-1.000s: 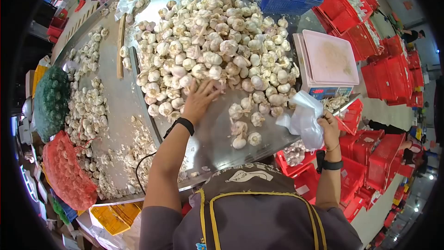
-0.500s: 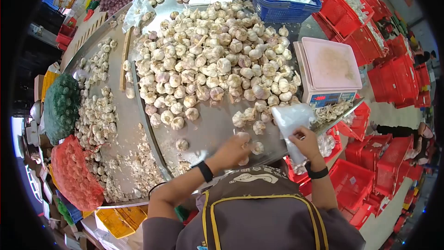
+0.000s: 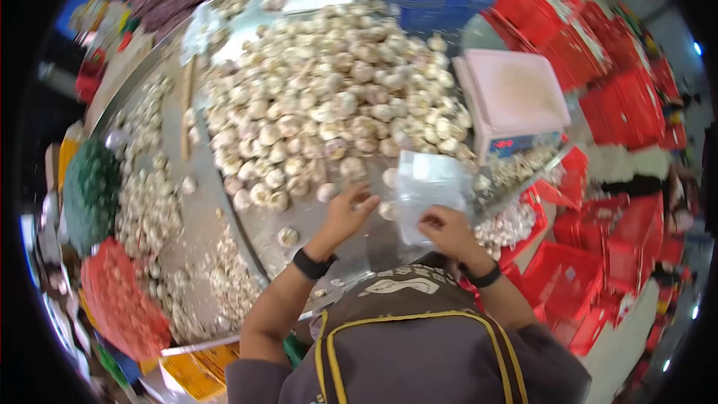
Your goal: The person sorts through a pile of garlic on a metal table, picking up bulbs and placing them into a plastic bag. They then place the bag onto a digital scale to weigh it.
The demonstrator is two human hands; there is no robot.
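Observation:
A clear plastic bag lies flattened near the front right of the metal table, with my right hand pinching its near edge. My left hand is a short way to the left of the bag. Its fingers are curved and apart, with nothing visible between them. Just beyond it spreads a big pile of garlic bulbs. One loose garlic bulb sits on the metal left of my left wrist. The whole view is somewhat blurred.
A pink-topped scale with a red display stands at right, a blue basket behind it. Red crates stack beyond the table's right edge. A metal strip divides the table. Red and green net sacks lie left.
My left hand has moved left and away from me, leaving the bulbs it was at. The bag and my right hand have shifted left in view, and the bag lies flatter. The camera has turned slightly.

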